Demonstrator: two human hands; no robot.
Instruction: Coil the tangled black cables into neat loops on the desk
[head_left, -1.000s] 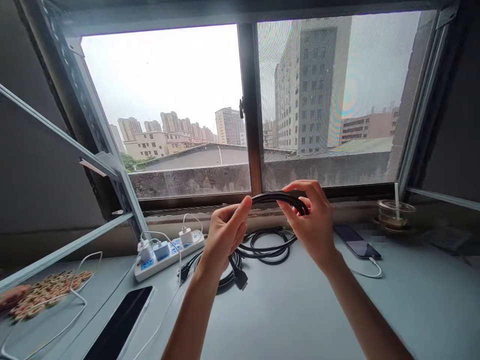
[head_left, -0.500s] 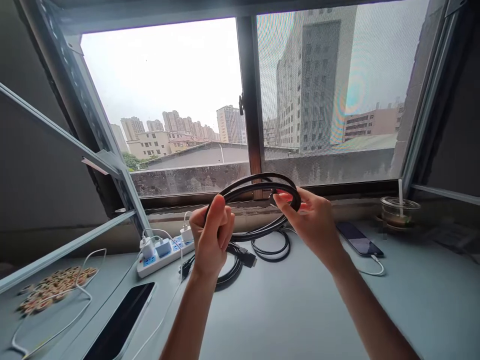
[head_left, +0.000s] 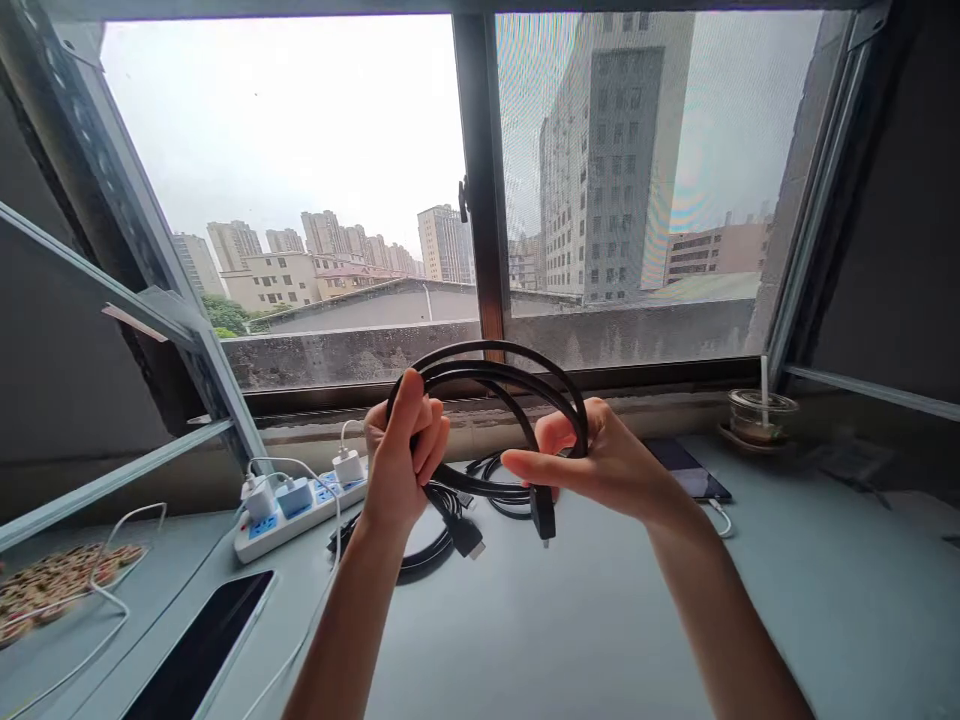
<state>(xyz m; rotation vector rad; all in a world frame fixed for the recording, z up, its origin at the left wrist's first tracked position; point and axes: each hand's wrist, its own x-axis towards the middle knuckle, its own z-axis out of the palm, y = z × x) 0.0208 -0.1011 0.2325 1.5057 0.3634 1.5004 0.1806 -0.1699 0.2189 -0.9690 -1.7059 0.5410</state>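
A thick black cable (head_left: 491,368) hangs in loose loops above the desk, held between both hands. My left hand (head_left: 409,445) is closed around the left side of the loops, thumb pointing up. My right hand (head_left: 592,455) grips the right side of the coil, thumb stretched toward the left. Just below its fingers a black cable plug (head_left: 542,512) points downward. A second black plug (head_left: 469,538) with a metal tip shows below the loops, near my left wrist. Behind and under the held cable, more black coiled cable (head_left: 427,562) lies on the desk.
A white power strip (head_left: 300,515) with chargers stands at the left. A phone (head_left: 202,640) lies in front of it, near small wooden pieces (head_left: 60,590). Another phone (head_left: 686,470) and a lidded cup (head_left: 761,415) are at the right. A window (head_left: 480,200) is behind.
My right hand has moved lower, and its thumb now lies flatter. The loops have spread wider, and a plug now hangs below the right hand. The view has shifted slightly right.
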